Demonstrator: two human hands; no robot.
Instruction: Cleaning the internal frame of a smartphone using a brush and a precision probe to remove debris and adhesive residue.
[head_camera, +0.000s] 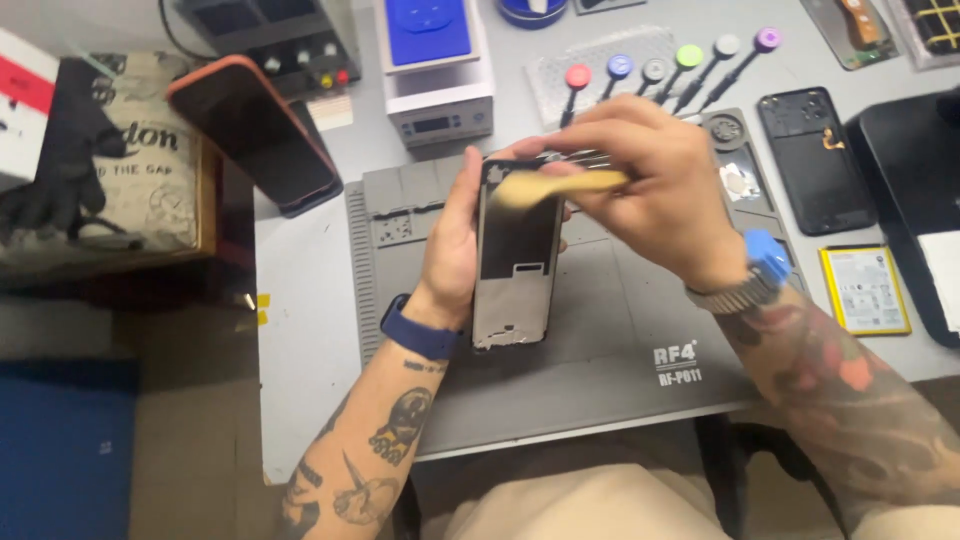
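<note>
Your left hand (452, 240) is gripping the phone frame (517, 255) by its edge, holding it upright just above the grey mat (600, 350). Your right hand (650, 190) is closing its fingers on a yellowish tool (560, 184), which is lying blurred across the top of the frame. Beyond them, screwdrivers (655, 75) are standing in a row, with a black back cover (815, 160) and a battery (865, 290) resting to the right.

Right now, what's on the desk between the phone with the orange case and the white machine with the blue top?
In the head view, a black box with knobs sits between the orange-cased phone and the white machine.
</note>
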